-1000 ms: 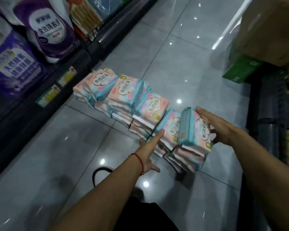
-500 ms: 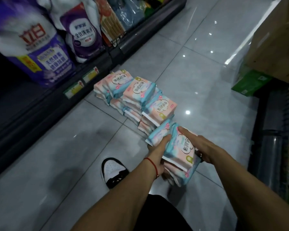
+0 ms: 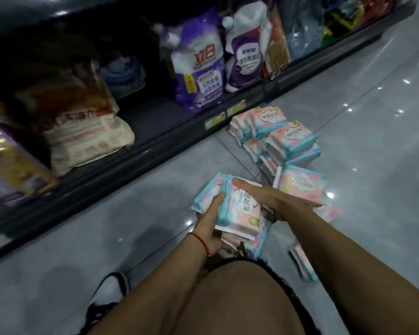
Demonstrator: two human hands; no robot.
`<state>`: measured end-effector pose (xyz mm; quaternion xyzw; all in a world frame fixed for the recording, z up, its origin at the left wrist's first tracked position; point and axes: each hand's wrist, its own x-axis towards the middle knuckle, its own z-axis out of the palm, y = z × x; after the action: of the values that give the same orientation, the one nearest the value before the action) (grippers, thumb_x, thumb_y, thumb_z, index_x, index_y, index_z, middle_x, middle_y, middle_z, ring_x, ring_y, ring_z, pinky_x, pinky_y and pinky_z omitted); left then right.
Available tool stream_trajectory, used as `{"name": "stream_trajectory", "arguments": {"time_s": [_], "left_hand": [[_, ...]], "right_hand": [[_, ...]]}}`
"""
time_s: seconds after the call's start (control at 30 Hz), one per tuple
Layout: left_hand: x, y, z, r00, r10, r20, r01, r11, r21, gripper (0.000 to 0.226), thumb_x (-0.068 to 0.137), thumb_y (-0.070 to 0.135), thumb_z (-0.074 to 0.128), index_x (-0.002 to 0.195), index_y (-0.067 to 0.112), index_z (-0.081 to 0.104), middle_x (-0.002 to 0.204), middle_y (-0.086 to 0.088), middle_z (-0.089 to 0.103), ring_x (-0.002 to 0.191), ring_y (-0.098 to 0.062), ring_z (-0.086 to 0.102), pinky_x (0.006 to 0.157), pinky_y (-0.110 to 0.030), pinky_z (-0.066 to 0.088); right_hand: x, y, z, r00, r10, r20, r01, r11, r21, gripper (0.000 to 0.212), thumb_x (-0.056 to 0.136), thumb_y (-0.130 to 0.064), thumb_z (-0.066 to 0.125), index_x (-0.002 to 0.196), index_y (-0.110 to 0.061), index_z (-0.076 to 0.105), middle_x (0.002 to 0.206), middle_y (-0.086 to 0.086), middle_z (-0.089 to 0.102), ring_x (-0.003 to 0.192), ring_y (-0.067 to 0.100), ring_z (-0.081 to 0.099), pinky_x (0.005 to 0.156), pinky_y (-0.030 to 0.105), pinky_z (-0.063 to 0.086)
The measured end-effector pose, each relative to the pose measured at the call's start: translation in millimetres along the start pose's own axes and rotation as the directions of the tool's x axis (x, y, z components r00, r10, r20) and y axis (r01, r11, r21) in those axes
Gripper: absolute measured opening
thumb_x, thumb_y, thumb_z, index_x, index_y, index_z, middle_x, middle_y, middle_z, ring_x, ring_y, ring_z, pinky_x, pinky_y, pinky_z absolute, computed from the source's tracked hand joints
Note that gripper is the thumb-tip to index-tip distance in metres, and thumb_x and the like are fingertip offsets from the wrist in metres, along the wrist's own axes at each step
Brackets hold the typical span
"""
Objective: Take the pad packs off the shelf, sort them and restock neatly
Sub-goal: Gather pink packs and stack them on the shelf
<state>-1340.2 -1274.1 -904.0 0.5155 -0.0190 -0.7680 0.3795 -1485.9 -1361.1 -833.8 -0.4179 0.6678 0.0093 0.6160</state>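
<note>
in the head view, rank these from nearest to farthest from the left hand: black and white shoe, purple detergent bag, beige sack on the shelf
From the left hand:
1. black and white shoe, on the floor, below-left.
2. beige sack, on the shelf, upper left.
3. purple detergent bag, on the shelf, straight above.

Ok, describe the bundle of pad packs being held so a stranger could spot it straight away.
Start at the dark bottom shelf with the purple-and-white detergent bags, then follow the row of pink-and-blue plastic pad packs along the grey tiled floor toward the camera. The bundle is at the near end. Unlike the stacks beyond it, it is gripped between the left hand and right hand.
</note>
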Motion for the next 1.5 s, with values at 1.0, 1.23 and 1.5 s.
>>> {"name": "stream_trajectory", "arguments": {"time_s": [1.0, 1.23, 1.5], "left_hand": [[-72.7, 5.0, -184.6, 0.690, 0.143, -0.710, -0.050, 0.987, 0.149, 0.069, 0.078, 0.035, 0.076, 0.135, 0.004, 0.052, 0.120, -0.019, 0.064, 0.093, -0.031, 0.068, 0.078, -0.033, 0.052], [-141.7, 76.5, -116.9, 0.783, 0.540, -0.307, -0.462, 0.837, 0.295, 0.060, 0.078, 0.061, 0.073, 0.122, 0.023, 0.061, 0.121, -0.005, 0.069, 0.102, -0.017, 0.068, 0.095, -0.038, 0.055], [-266.6, 141.0, -122.2, 0.844, 0.532, -0.063, -0.468, 0.789, 0.399, 0.040, 0.088, 0.002, 0.073, 0.123, 0.019, 0.063, 0.113, -0.006, 0.076, 0.103, -0.026, 0.073, 0.084, -0.043, 0.061]], "right_hand": [[27.8, -66.5, 151.8, 0.983, -0.183, 0.003, 0.182, 0.979, 0.097, 0.057, 0.080, -0.060, 0.078, 0.109, -0.012, 0.073, 0.091, 0.009, 0.080, 0.086, 0.028, 0.076, 0.070, 0.039, 0.061], [-60.0, -143.0, 101.9, 0.869, -0.339, 0.362, 0.450, 0.845, -0.289, 0.043, 0.088, -0.052, 0.071, 0.109, -0.015, 0.074, 0.107, 0.008, 0.078, 0.094, 0.023, 0.072, 0.090, 0.040, 0.054], [-126.9, -186.5, 168.5, 0.793, -0.334, 0.509, 0.517, 0.811, -0.274, 0.070, 0.091, -0.077, 0.044, 0.128, -0.021, 0.067, 0.117, 0.010, 0.075, 0.108, 0.030, 0.072, 0.089, 0.049, 0.059]]}}
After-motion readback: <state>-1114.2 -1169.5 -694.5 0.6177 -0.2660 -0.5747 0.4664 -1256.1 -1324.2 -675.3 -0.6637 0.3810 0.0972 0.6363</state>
